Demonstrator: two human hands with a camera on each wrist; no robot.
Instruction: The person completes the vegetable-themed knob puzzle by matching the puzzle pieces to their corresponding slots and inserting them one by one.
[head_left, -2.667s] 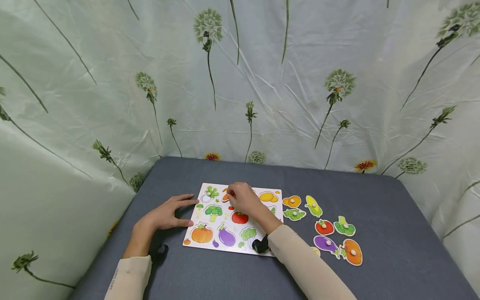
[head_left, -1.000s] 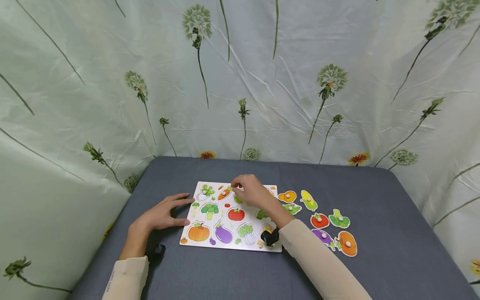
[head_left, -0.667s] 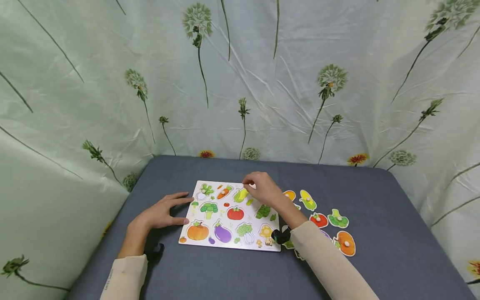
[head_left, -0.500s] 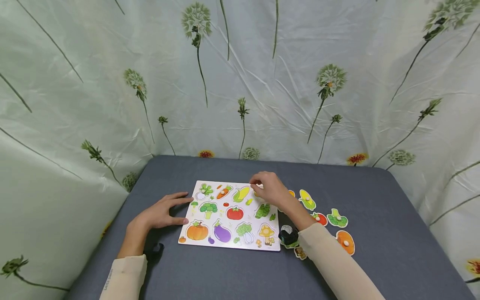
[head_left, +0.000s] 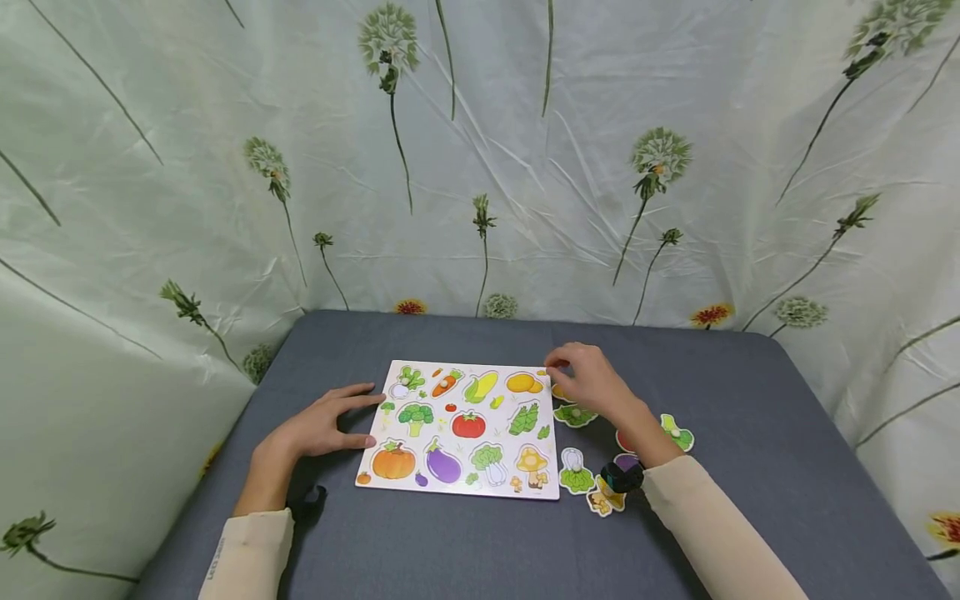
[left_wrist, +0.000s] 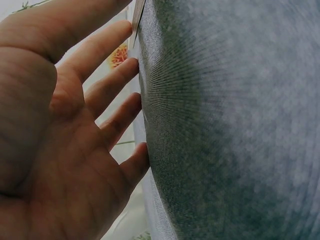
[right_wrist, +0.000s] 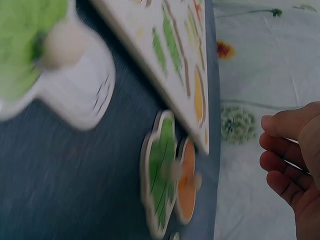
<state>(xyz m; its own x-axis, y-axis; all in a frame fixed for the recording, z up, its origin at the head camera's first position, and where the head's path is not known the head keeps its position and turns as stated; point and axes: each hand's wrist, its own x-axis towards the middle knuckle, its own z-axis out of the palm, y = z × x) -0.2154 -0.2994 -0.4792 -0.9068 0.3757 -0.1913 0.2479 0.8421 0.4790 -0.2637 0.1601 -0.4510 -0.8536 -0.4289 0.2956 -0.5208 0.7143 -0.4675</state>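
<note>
A white vegetable puzzle board (head_left: 465, 487) lies flat on the table. My left hand (head_left: 326, 425) rests at its left edge, fingers spread, the index fingertip and thumb touching the border. In the left wrist view the left hand (left_wrist: 80, 130) has relaxed fingers. My right hand (head_left: 588, 375) hovers by the board's upper right corner, over an orange knobbed piece (head_left: 560, 393) and close to a green leafy piece (head_left: 574, 416). The right wrist view shows the right hand (right_wrist: 290, 155) loosely curled and holding nothing. A carrot piece (head_left: 447, 383) and a turnip piece (head_left: 407, 382) sit in the board.
Right of the board lie a bok choy piece (head_left: 576, 477), a mushroom piece (head_left: 600, 503) and a broccoli piece (head_left: 677, 433). Tomato (head_left: 623, 442) and eggplant (head_left: 624, 460) pieces are partly behind my right forearm. A flowered curtain (head_left: 517, 208) hangs behind the table (head_left: 420, 542).
The right hand first worked at the carrot piece on the board, then let go and moved right along the top edge to the orange piece. My left hand has stayed at the left edge.
</note>
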